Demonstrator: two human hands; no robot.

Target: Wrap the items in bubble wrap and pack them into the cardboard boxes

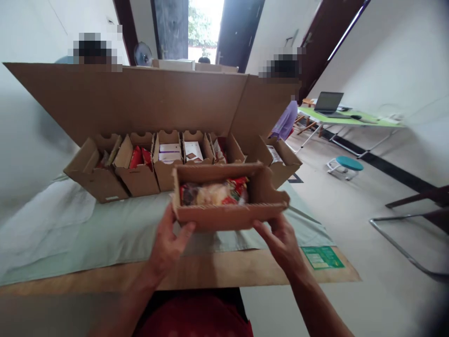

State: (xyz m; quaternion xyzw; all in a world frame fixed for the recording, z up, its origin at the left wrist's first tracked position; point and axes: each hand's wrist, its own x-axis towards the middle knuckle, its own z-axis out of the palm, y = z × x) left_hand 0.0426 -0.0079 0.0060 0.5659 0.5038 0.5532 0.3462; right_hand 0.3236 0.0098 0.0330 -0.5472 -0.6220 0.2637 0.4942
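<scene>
I hold a small open cardboard box (224,216) above the table's near edge, long side toward me. Inside it lie wrapped snack packets (214,192), red, dark and pale. My left hand (168,243) grips the box's lower left corner, thumb on the front wall. My right hand (280,238) grips its lower right corner from below. Behind it stands a row of several similar open boxes (140,164) holding red packets and white cartons.
A large cardboard sheet (140,98) stands upright behind the row. A pale green cloth (87,229) covers the wooden table (217,271), with a green card (322,257) at its right corner. Two people sit beyond the cardboard. A teal stool (347,164), a laptop desk (347,119) and a chair frame (410,224) stand on the right.
</scene>
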